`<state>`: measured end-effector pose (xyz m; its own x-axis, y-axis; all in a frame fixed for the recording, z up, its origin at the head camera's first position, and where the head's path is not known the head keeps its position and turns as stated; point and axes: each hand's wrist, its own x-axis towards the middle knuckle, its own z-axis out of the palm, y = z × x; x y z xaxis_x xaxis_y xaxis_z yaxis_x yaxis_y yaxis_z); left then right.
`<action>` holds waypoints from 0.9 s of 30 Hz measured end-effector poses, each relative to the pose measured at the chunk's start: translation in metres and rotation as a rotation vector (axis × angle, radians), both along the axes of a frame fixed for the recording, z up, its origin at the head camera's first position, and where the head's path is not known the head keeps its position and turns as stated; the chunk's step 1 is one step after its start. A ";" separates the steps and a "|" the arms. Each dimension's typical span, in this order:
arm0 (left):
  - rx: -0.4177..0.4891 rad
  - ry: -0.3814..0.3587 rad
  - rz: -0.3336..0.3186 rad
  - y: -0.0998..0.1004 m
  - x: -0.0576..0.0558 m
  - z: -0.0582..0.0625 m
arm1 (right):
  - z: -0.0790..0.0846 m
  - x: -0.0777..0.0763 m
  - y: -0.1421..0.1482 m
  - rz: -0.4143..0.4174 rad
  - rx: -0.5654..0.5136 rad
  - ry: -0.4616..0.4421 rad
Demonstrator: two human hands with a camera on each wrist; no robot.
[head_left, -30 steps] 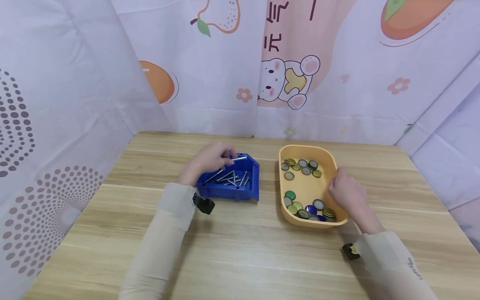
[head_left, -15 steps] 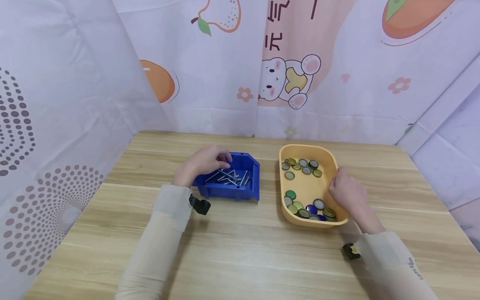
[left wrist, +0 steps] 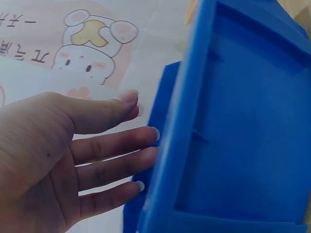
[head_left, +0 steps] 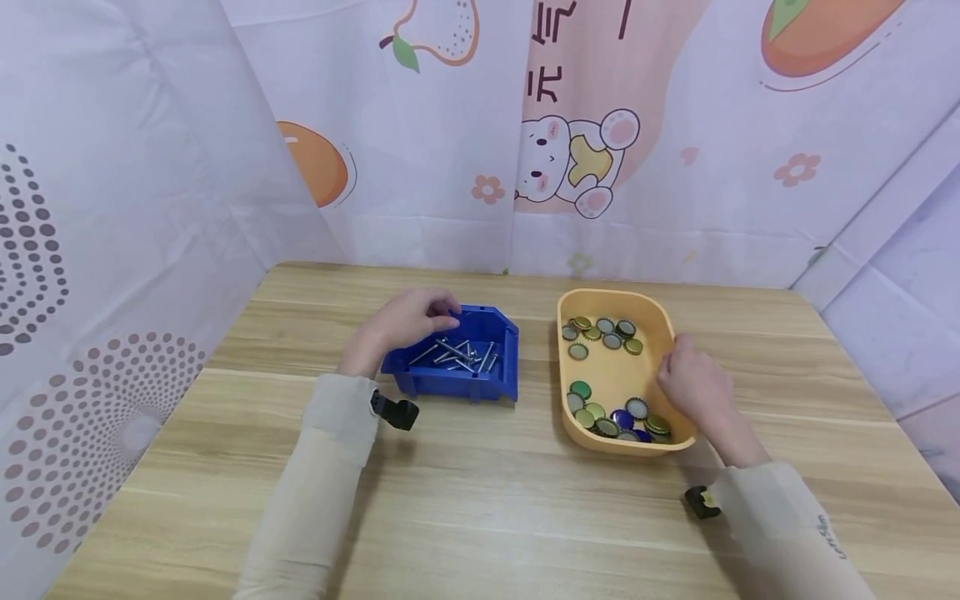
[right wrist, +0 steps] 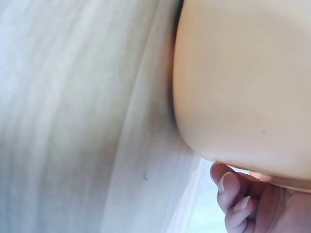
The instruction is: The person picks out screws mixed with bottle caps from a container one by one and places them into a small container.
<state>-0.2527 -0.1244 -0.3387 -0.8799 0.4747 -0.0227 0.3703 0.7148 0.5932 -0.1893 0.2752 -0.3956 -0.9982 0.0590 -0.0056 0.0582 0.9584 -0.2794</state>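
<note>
In the head view, a blue plastic bin [head_left: 450,385] holds several silver screws [head_left: 454,353]. My left hand [head_left: 408,319] hovers over its left side, and the left wrist view shows that hand [left wrist: 73,150] with fingers extended beside the bin's wall [left wrist: 170,145] and nothing in them. To the right stands a yellow-orange tray [head_left: 611,372] with bottle caps in gold, silver, green and blue [head_left: 622,418]. My right hand [head_left: 693,379] grips the tray's right rim. Curled fingers [right wrist: 227,187] press up against the tray's wall [right wrist: 238,97] in the right wrist view.
Both containers stand on a wood-grain table [head_left: 480,500], apart from each other. A printed curtain [head_left: 420,167] hangs behind the table's back edge. A small black camera [head_left: 395,411] sits on the left wrist and another [head_left: 702,502] on the right.
The screw pinched in my left hand a second ago has dropped into the blue bin. That hand has drawn back slightly left and opened. My right hand keeps its hold on the tray.
</note>
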 end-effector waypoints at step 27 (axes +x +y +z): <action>0.270 0.141 0.142 -0.007 0.028 0.025 | 0.042 0.000 0.001 0.091 -0.049 -0.008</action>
